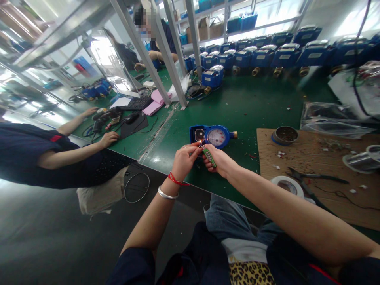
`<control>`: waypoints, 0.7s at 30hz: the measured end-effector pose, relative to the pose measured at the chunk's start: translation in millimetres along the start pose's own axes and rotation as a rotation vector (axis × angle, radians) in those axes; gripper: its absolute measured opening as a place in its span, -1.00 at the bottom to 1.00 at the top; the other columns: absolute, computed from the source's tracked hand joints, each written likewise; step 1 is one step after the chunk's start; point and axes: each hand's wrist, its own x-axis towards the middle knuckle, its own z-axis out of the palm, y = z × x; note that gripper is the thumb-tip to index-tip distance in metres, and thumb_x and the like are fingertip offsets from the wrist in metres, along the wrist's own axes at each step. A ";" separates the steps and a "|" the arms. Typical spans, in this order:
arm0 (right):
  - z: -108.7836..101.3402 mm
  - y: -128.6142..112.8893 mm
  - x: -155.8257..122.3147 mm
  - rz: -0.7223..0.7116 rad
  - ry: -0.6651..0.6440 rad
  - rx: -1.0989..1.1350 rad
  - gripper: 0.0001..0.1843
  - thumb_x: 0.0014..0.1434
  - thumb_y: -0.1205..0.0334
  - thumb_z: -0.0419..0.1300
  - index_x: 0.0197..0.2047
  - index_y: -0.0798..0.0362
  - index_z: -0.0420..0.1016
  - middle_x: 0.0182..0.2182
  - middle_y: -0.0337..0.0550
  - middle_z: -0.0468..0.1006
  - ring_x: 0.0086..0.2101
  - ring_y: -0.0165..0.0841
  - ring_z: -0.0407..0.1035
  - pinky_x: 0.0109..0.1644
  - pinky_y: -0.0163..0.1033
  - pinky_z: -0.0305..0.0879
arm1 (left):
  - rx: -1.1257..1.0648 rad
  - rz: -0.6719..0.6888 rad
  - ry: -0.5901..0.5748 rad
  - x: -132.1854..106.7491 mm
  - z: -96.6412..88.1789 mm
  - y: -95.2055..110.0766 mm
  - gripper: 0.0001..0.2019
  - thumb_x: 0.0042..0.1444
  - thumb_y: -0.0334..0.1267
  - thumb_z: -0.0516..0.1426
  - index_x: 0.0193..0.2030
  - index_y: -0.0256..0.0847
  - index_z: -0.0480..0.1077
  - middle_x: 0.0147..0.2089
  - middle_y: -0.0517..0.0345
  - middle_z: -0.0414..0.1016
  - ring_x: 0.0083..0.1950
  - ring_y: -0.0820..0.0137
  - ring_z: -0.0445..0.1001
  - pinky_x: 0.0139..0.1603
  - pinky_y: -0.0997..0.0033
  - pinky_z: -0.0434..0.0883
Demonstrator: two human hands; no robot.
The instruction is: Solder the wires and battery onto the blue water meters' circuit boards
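My right hand (220, 159) is wrapped round a green lighter (209, 157), and a small flame burns at its top. Close beside the flame, my left hand (184, 161) pinches with thumb and fingertips; what it holds there is too small to make out. Just beyond both hands, a blue water meter (228, 136) lies on the green table, its round dial facing up and a brass fitting on its right. The open square compartment (194, 131) on its left side has a dark round part inside. My fingers partly cover the meter's near edge.
On the right, a cardboard sheet (267, 152) bears a round tin (286, 135), pliers (317, 177), a tape roll (287, 185) and a solder wire spool (363, 160). Several blue meters (261, 56) line the back. A co-worker's arm (74, 153) rests at the left, near metal posts (175, 63).
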 end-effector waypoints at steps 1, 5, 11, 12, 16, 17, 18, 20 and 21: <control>-0.1 0.0 0.1 -0.002 0.001 -0.005 -0.57 0.28 -0.05 -0.06 -0.48 0.10 0.23 -0.66 -0.34 0.16 -0.72 -0.60 0.01 -0.69 -0.47 -0.07 | 0.002 -0.002 -0.001 -0.1 -0.1 0.0 -0.73 0.26 -0.07 0.08 -0.21 -0.13 0.57 0.03 0.07 0.56 0.03 0.27 0.52 0.12 0.27 0.39; 1.0 0.3 -0.5 -0.017 0.004 -0.023 -0.56 0.27 -0.05 -0.06 -0.48 0.10 0.24 -0.65 -0.33 0.17 -0.71 -0.59 0.02 -0.68 -0.45 -0.06 | 0.005 -0.002 -0.005 -0.3 -0.7 -0.1 -0.71 0.26 -0.07 0.07 -0.20 -0.14 0.57 0.02 0.06 0.57 0.03 0.27 0.52 0.12 0.28 0.39; -12.5 -4.5 -15.2 -0.169 0.075 -0.113 -0.48 0.26 -0.17 -0.03 -0.48 0.10 0.29 -0.61 -0.28 0.21 -0.65 -0.56 0.06 -0.60 -0.40 -0.03 | 0.007 -0.007 -0.018 -0.1 -1.9 2.2 -0.71 0.27 -0.09 0.06 -0.24 -0.13 0.57 0.04 0.10 0.56 0.04 0.27 0.52 0.10 0.27 0.39; -19.8 -7.0 -18.9 -0.236 0.124 -0.191 -0.45 0.25 -0.21 -0.04 -0.48 0.10 0.31 -0.60 -0.25 0.24 -0.63 -0.53 0.09 -0.57 -0.38 0.01 | 0.001 -0.011 -0.015 0.0 -1.8 2.7 -0.72 0.27 -0.09 0.06 -0.25 -0.13 0.56 0.04 0.10 0.56 0.03 0.27 0.52 0.10 0.28 0.39; -63.0 -17.5 -30.4 -0.522 0.441 -0.780 -0.36 0.26 -0.29 -0.16 -0.44 0.07 0.39 -0.49 -0.09 0.41 -0.46 -0.35 0.29 -0.37 -0.26 0.16 | 0.001 -0.058 0.025 1.1 -0.1 3.7 -0.72 0.28 -0.09 0.05 -0.12 -0.13 0.54 0.01 0.09 0.57 0.00 0.25 0.53 0.03 0.31 0.41; -75.9 -19.0 -31.7 -0.553 0.521 -0.942 -0.36 0.27 -0.28 -0.17 -0.41 0.07 0.41 -0.44 -0.05 0.45 -0.40 -0.29 0.33 -0.31 -0.23 0.19 | 0.007 -0.075 0.037 1.6 0.5 3.9 -0.72 0.28 -0.09 0.05 -0.08 -0.13 0.53 -0.01 0.09 0.58 -0.02 0.26 0.54 0.00 0.32 0.41; -89.0 -19.5 -32.4 -0.564 0.595 -1.087 -0.38 0.27 -0.27 -0.16 -0.38 0.08 0.42 -0.40 0.00 0.47 -0.34 -0.24 0.36 -0.27 -0.20 0.20 | 0.014 -0.093 0.048 2.2 1.2 4.2 -0.71 0.28 -0.08 0.05 -0.07 -0.14 0.52 -0.05 0.09 0.59 -0.05 0.26 0.54 -0.05 0.34 0.42; -114.7 -17.7 -31.7 -0.537 0.715 -1.315 -0.43 0.26 -0.21 -0.08 -0.27 0.14 0.43 -0.30 0.12 0.50 -0.24 -0.13 0.39 -0.19 -0.14 0.24 | 0.027 -0.121 0.067 3.7 2.3 5.3 -0.72 0.27 -0.07 0.06 -0.11 -0.15 0.52 -0.14 0.11 0.61 -0.13 0.29 0.55 -0.12 0.38 0.41; -126.5 -15.8 -30.7 -0.511 0.764 -1.399 -0.45 0.24 -0.18 -0.03 -0.20 0.19 0.44 -0.24 0.19 0.50 -0.19 -0.08 0.39 -0.17 -0.11 0.25 | 0.029 -0.128 0.075 4.5 2.8 6.1 -0.73 0.26 -0.07 0.07 -0.14 -0.15 0.52 -0.19 0.12 0.61 -0.17 0.31 0.54 -0.15 0.40 0.40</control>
